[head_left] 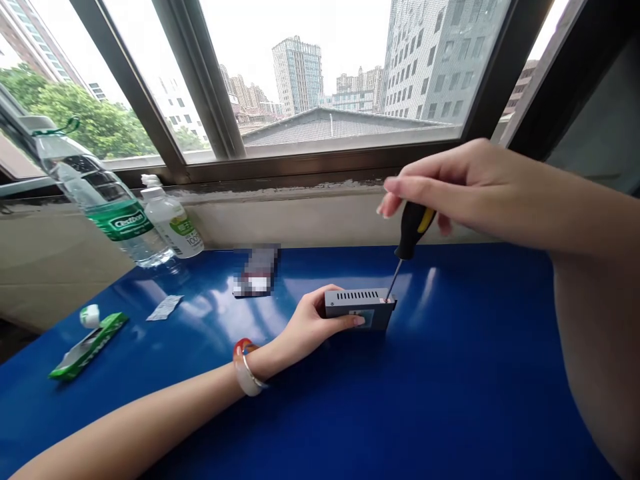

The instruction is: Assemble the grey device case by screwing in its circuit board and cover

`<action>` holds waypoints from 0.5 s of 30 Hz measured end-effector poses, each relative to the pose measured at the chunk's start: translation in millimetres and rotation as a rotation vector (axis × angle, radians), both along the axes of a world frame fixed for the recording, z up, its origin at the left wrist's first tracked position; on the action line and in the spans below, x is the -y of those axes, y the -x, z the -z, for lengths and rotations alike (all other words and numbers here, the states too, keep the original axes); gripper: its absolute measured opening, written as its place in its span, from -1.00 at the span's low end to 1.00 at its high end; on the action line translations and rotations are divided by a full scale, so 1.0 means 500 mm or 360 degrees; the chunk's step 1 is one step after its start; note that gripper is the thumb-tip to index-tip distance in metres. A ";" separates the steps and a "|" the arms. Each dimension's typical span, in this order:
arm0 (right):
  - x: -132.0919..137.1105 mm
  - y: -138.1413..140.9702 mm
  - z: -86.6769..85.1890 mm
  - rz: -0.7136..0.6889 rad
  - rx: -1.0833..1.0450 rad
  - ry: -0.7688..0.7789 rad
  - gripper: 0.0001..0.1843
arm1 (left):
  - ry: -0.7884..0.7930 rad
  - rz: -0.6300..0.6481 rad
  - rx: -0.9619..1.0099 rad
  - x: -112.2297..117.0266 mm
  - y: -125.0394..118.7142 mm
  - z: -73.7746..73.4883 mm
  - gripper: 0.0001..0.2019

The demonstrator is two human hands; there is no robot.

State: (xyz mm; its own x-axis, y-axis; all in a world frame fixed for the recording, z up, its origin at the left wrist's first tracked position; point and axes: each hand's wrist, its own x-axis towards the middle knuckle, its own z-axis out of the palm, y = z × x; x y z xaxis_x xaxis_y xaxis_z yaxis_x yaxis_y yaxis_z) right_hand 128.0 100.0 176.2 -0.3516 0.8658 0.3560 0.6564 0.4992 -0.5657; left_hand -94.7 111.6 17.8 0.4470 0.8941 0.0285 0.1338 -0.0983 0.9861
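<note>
i'm watching through the head camera. my left hand (313, 327) is gripping the left end of a grey box (357, 305), thumb lying along its near face and fingers curling behind, so that hand is closed on the box. the box is lying flat near the middle of the blue table (450, 387), with a row of slots along its top. my right hand (450, 183) is hovering above it, fingers pinching the black-and-yellow handle of a screwdriver (413, 232). the shaft is slanting down and left, and its tip is touching the box's right end. a bangle (245, 368) is sitting on the left wrist. far left, a big bottle (100, 200) and a small bottle (173, 223) are standing side by side against the wall under the window. a white sachet (165, 308) is lying in front of them, and a green pack (87, 347) is lying nearer the table's left edge. a blurred item (257, 272) is lying behind the box, apart from it.
</note>
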 end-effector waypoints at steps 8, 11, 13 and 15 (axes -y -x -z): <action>-0.005 -0.009 0.005 -0.0006 0.0248 -0.0172 -0.63 | 0.0024 0.0007 -0.0009 0.000 -0.001 0.000 -0.69; -0.009 -0.010 0.009 0.0031 0.0318 -0.0150 -0.73 | 0.0021 -0.0001 -0.0014 0.001 -0.001 -0.001 -0.68; -0.008 -0.002 0.009 0.0109 0.0256 -0.0193 -0.71 | 0.0006 -0.0004 -0.0021 0.001 0.000 0.000 -0.68; -0.006 0.006 0.008 0.0175 0.0183 -0.0243 -0.64 | -0.0004 0.0000 -0.0018 0.000 0.001 0.002 -0.68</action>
State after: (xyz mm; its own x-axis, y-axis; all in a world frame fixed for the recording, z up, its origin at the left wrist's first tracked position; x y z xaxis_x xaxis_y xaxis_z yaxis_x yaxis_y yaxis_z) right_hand 124.9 102.8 172.1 -0.3042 0.8402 0.4488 0.7675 0.4953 -0.4071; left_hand -95.1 111.5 17.0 0.4471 0.8941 0.0257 0.1449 -0.1008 0.9843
